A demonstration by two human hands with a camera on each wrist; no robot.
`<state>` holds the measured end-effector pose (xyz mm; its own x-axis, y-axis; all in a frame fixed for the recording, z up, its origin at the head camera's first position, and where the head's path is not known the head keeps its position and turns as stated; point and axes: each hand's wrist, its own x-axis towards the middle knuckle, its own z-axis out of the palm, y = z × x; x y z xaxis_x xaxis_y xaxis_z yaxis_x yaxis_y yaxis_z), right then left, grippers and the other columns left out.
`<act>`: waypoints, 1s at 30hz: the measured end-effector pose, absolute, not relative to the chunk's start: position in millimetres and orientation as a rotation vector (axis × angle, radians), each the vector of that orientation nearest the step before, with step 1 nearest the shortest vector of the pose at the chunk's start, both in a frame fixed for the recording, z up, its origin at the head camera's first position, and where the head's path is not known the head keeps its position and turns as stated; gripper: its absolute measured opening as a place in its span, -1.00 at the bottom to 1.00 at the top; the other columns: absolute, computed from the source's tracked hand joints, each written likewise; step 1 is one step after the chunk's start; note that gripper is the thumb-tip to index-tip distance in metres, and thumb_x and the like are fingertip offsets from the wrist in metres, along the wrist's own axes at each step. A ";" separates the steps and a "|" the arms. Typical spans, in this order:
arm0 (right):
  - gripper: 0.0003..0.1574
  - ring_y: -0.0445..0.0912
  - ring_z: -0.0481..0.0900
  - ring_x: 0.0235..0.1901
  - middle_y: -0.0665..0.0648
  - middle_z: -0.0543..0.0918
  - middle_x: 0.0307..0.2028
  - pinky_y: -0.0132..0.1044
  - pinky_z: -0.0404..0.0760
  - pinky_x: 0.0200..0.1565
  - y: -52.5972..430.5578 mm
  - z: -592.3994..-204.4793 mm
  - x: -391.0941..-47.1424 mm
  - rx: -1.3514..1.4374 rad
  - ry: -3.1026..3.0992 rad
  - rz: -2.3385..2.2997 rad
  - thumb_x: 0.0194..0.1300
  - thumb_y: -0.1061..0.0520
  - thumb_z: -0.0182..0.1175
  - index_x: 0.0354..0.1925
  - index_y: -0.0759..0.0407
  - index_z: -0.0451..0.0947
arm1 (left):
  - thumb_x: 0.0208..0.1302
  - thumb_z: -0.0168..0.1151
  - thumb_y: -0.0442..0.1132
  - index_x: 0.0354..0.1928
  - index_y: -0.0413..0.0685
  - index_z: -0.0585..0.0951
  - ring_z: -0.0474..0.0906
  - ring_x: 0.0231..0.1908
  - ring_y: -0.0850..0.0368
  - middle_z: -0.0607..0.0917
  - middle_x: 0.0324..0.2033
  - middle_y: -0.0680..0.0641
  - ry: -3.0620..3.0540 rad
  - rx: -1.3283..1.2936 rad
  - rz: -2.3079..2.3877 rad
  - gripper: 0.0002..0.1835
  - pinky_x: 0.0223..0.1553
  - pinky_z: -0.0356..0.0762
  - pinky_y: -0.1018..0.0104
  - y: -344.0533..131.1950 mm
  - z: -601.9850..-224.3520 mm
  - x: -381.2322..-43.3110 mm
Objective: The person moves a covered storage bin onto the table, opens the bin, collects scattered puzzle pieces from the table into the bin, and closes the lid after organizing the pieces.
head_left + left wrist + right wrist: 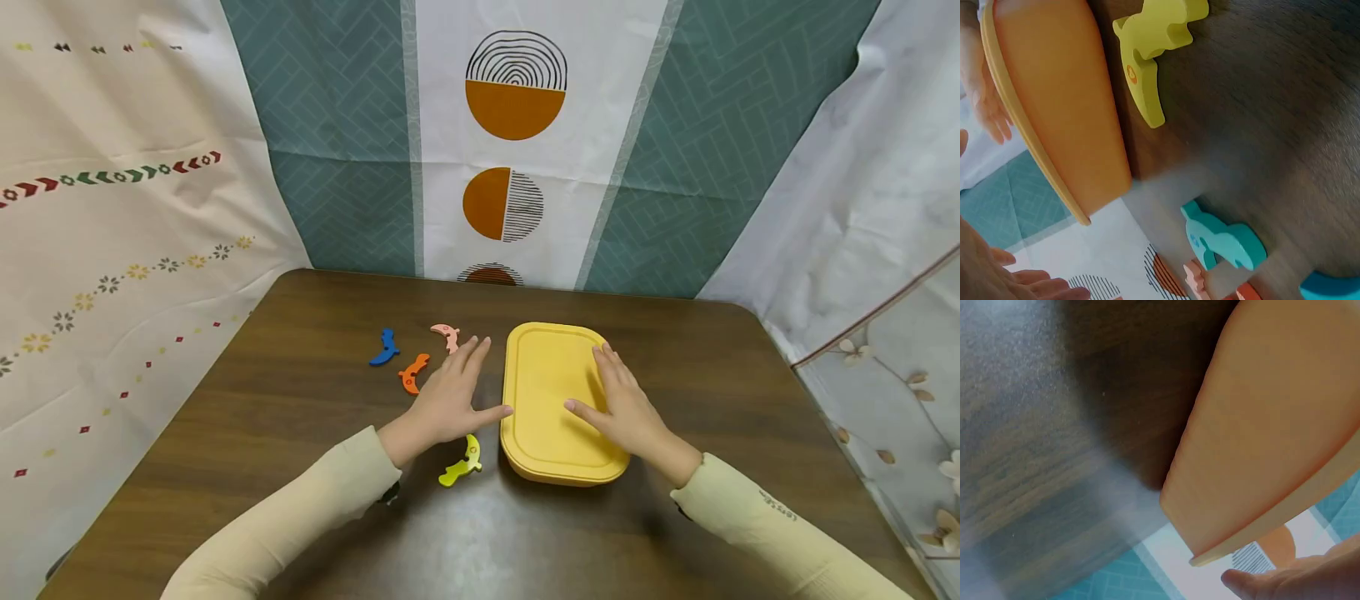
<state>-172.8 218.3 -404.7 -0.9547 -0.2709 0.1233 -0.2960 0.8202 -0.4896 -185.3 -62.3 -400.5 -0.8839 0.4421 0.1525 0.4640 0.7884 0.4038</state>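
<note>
A lidded yellow plastic box (558, 392) stands on the table between both hands. My left hand (450, 400) is at its left side with fingers spread straight, thumb tip right at the lid's edge. Over the lid's right side, my right hand (628, 408) is held with straight fingers and grips nothing. Small curved toy pieces lie around the left hand: a yellow-green one (463, 463), an orange one (413, 374), a pink one (447, 334) and a blue one (386, 347). In the left wrist view a teal piece (1222, 236) shows too; the left hand hides it from the head view.
The dark wooden table (247, 417) ends at rounded far corners. Behind it hangs a teal and white patterned cloth (345, 125). White patterned cloths drape at the left (112, 250) and the right (885, 217).
</note>
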 end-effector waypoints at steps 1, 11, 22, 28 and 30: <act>0.20 0.28 -0.14 0.44 0.38 -0.11 0.46 0.31 0.00 0.31 218.1 -404.6 -172.6 0.450 -2.956 0.825 0.20 -0.25 0.23 0.46 0.32 -0.14 | 0.11 0.18 0.35 0.49 -0.06 -0.05 0.10 0.39 -0.22 0.05 0.45 -0.20 -2.923 -0.744 -0.695 0.09 0.19 0.33 -0.17 -60.7 -401.3 -185.2; 0.21 0.35 -0.15 0.42 0.38 -0.16 0.46 0.37 0.00 0.27 216.1 -405.3 -176.5 0.365 -2.978 0.958 0.23 -0.27 0.19 0.46 0.34 -0.19 | 0.14 0.22 0.24 0.47 -0.22 -0.05 0.08 0.39 -0.23 0.04 0.45 -0.24 -2.917 -0.725 -0.829 0.07 0.25 0.29 -0.12 -45.6 -408.4 -184.1; 0.18 0.35 -0.21 0.42 0.43 -0.18 0.45 0.33 -0.07 0.31 222.5 -408.3 -174.6 0.290 -2.978 1.048 0.28 -0.21 0.16 0.45 0.41 -0.22 | 0.16 0.24 0.18 0.45 -0.27 -0.01 0.10 0.37 -0.27 0.08 0.42 -0.29 -2.944 -0.610 -1.050 0.04 0.28 0.22 -0.14 -39.1 -415.7 -183.2; 0.18 0.36 -0.21 0.42 0.43 -0.22 0.45 0.32 -0.07 0.32 223.8 -408.7 -174.8 0.251 -2.992 1.089 0.29 -0.21 0.14 0.45 0.41 -0.26 | 0.20 0.23 0.07 0.43 -0.30 -0.01 0.03 0.40 -0.21 0.04 0.42 -0.30 -2.868 -0.514 -1.262 -0.04 0.33 0.13 -0.12 -34.6 -422.6 -181.8; 0.18 0.36 -0.20 0.42 0.44 -0.23 0.45 0.30 -0.07 0.32 223.8 -408.4 -174.8 0.234 -2.999 1.109 0.30 -0.21 0.13 0.45 0.41 -0.27 | 0.21 0.23 0.05 0.44 -0.30 -0.02 0.02 0.41 -0.20 0.04 0.42 -0.31 -2.845 -0.500 -1.318 -0.04 0.34 0.11 -0.12 -33.4 -424.2 -181.1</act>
